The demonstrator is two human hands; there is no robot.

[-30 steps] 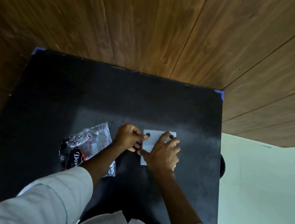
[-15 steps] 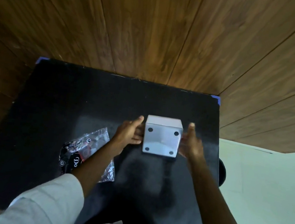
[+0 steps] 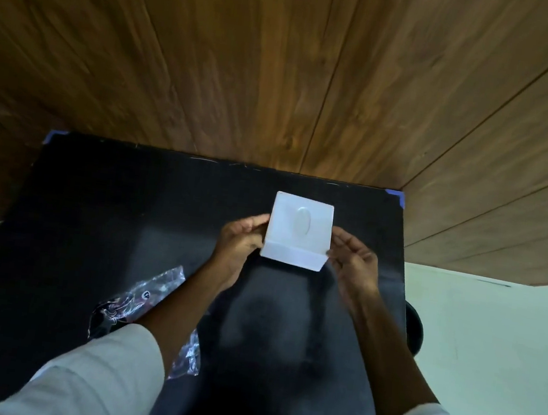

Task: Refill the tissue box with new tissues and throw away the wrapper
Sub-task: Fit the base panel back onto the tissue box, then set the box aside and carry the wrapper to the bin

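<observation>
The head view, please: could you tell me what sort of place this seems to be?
Probably an indoor room with a small work table set in a corner: a black tabletop with blue-taped corners, wood-panelled walls behind and to the right, and a pale floor beside it.

Both forearms reach forward in rolled pale sleeves. The left hand [image 3: 240, 241] and the right hand [image 3: 355, 262] face each other, fingers curled inward, thumbs pointing away from the body.

one tissue box [image 3: 299, 231], one wrapper [image 3: 137, 301], two hands [image 3: 239, 242]
</observation>
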